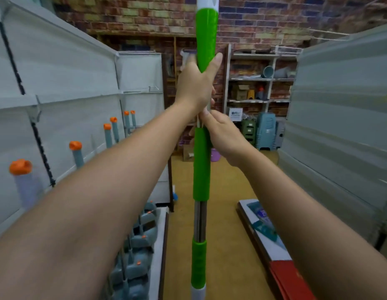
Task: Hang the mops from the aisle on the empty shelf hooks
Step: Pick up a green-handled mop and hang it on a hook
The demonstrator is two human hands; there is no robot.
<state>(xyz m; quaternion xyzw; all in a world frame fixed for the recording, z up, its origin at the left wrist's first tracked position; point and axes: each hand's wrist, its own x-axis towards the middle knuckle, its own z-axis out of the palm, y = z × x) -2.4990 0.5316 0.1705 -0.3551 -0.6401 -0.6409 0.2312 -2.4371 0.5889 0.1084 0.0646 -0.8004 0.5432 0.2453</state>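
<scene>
A mop with a green and steel handle (201,167) stands upright in front of me, running from the bottom edge to the top of the view. My left hand (197,83) grips the upper green sleeve. Just below it, my right hand (223,135) holds the bare metal section of the same handle. The mop's head is out of view. On the left, several grey mops with orange caps (75,151) hang along the white shelf panel (64,83).
White shelving (340,118) lines the right side of the aisle. Boxed goods (266,232) lie on the floor at the right. Stacked stools (266,131) and a rack of clutter stand at the far brick wall. Yellow floor runs down the middle.
</scene>
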